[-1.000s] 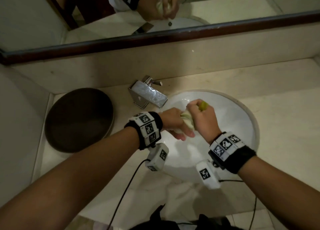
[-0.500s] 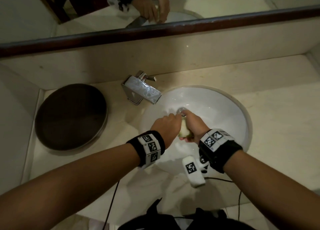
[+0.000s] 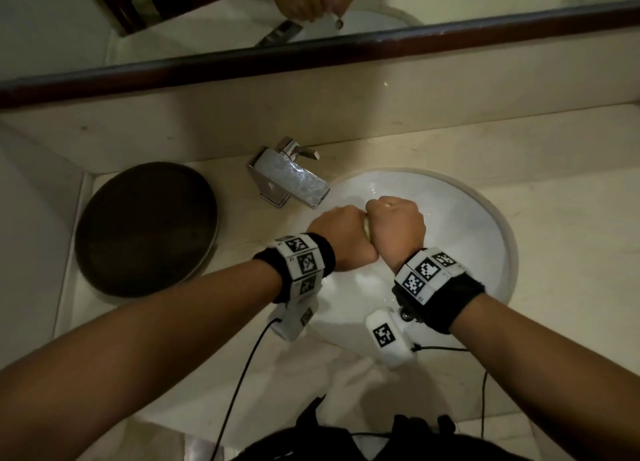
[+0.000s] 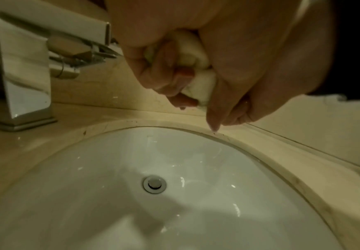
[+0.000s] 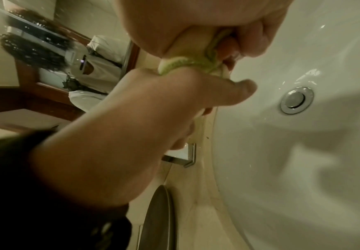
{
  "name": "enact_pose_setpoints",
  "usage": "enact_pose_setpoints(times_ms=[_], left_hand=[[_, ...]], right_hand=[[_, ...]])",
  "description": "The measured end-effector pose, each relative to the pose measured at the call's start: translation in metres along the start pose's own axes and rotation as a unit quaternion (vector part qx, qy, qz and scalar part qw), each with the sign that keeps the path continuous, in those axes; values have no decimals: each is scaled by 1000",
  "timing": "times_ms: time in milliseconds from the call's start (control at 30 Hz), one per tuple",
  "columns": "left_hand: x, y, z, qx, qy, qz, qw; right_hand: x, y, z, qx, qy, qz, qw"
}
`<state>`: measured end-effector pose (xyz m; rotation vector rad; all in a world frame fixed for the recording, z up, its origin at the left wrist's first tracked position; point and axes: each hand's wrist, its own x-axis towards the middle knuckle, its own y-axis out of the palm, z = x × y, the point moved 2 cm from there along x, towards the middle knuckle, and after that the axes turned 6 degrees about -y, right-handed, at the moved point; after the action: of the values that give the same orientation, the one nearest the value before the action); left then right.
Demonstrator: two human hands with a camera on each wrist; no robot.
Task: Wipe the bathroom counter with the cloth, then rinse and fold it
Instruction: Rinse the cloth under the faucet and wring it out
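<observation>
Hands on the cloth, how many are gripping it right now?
2. The left hand and the right hand are both fisted round the bunched cloth, knuckles together above the sink. Most of the cloth is hidden inside the fists.

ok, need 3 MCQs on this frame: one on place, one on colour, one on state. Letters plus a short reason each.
1. Where are the hands?
A. over the sink basin
B. over the dark round tray
C. on the faucet

2. Colour of the cloth's edge?
A. red
B. yellow-green
C. blue

3. State of the cloth?
A. spread flat
B. folded on the counter
C. bunched in both fists

Key: A, left hand and right hand sit above the sink; B, green trim on the cloth; C, both fists grip it.
</observation>
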<state>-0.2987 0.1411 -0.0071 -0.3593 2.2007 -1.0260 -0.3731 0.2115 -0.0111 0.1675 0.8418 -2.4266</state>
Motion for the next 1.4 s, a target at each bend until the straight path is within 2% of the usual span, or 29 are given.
enact_pose_setpoints(times_ms=[167,300,467,533,633,733,833,1000,1167,1400], left_hand=[[5,-4,2,-132,-17,112,985],[5,-5,4,-219,-14,146,965],[7,-12,3,-206,-21,139,968],[6,-12,5,-174,-22,152,973],[1,-11,11,-112,-8,175,978],[-3,-15,21,-73,3,158,985],[-15,-25,27,-120,-6,149,982],[-40,-27,41,-128,-8,100,987],[-64,-18,49,-144,0,74,987],[-84,-19,27,-22,49,-11,998]], right_hand=[[4,-4,10,-36,-82,33,995],[6,-8,16,-43,-154,49,986],[16,-8,21,-74,-172,69,980],[19,-6,21,-137,-157,115,971],[17,-5,16,-140,-102,199,965],[9,-7,16,-156,-104,244,952],[-4,-11,21,-163,-128,260,943],[-25,-22,20,-66,-77,254,962],[-45,-29,14,-47,-69,265,961],[-52,-52,19,-62,-99,223,968]])
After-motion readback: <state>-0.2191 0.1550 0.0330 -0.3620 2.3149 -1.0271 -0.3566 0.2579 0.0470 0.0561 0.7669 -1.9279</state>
